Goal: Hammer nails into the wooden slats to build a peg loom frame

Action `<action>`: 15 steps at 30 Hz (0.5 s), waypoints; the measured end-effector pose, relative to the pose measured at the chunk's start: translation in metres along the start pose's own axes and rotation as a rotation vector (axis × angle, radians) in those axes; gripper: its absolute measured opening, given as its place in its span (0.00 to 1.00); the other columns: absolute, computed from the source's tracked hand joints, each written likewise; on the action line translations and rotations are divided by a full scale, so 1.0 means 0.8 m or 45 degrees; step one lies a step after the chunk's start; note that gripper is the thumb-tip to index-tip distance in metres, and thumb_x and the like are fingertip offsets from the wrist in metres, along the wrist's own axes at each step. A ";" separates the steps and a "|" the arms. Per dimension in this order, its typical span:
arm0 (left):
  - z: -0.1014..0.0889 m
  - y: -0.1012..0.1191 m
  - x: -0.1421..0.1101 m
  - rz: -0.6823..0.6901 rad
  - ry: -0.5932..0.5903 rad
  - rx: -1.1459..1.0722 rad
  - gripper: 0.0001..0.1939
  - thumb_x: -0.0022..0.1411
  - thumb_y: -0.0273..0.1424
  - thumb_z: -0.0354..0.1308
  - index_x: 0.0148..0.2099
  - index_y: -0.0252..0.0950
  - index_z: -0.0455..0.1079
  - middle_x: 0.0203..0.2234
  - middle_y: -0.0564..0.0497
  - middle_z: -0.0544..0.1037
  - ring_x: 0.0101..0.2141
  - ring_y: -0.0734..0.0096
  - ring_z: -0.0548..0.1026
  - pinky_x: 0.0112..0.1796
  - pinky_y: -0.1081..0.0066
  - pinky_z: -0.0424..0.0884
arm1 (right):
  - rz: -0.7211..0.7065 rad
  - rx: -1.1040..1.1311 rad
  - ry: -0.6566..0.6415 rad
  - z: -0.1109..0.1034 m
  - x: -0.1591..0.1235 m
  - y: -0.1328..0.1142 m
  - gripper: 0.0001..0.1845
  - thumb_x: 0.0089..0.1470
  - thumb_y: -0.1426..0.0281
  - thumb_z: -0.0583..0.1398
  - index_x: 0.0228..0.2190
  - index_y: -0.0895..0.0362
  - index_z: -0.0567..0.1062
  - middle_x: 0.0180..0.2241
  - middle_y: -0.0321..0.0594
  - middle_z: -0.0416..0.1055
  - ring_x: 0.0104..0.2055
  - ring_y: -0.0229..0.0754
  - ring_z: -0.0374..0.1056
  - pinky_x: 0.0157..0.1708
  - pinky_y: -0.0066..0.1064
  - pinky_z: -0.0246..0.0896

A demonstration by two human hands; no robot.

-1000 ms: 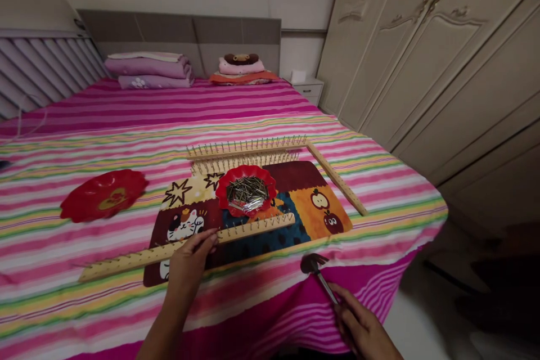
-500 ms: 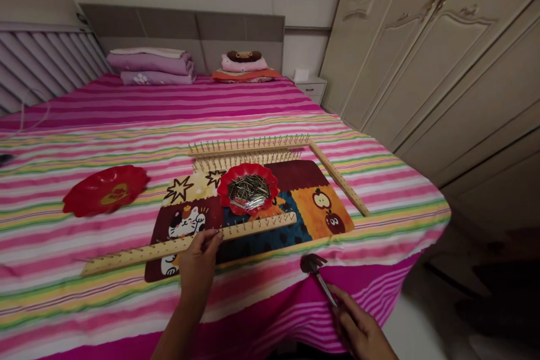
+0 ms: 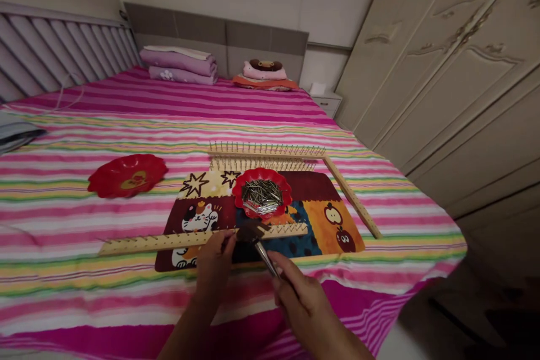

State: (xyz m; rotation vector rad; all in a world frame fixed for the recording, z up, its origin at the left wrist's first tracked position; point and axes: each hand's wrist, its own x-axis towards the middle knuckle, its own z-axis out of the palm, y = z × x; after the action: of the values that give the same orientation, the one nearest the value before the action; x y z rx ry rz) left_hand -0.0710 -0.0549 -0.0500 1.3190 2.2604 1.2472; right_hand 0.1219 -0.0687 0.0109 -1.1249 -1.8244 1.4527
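A pale thing (image 3: 19, 134) is cut off at the left edge. The nailed wooden strip (image 3: 179, 241) lies across the mat (image 3: 333, 208); the left hand (image 3: 214, 261) touches it, fingertips bunched, pinching a nail or not, I cannot tell. The hammer (image 3: 260, 250) hides some strip; the right hand (image 3: 301, 295) grips and covers its lower handle.

Left grip (image 3: 214, 261), right grip (image 3: 306, 301) and slender left forearm (image 3: 192, 318) are all bare.

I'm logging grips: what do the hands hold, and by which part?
The right hand holds a hammer by its handle. The left hand is at the wooden strip; whether it pinches anything there cannot be told.
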 end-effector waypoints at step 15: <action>0.009 -0.010 -0.001 0.080 0.013 0.018 0.09 0.54 0.33 0.50 0.33 0.40 0.70 0.29 0.51 0.79 0.33 0.67 0.76 0.35 0.70 0.69 | -0.077 -0.234 -0.021 0.007 0.014 -0.012 0.22 0.59 0.69 0.48 0.53 0.57 0.65 0.18 0.29 0.59 0.19 0.35 0.57 0.21 0.23 0.58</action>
State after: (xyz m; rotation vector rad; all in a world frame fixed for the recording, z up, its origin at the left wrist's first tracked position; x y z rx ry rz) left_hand -0.0712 -0.0535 -0.0611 1.4024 2.2550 1.2636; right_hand 0.1090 -0.0627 0.0175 -1.1362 -2.0186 1.2844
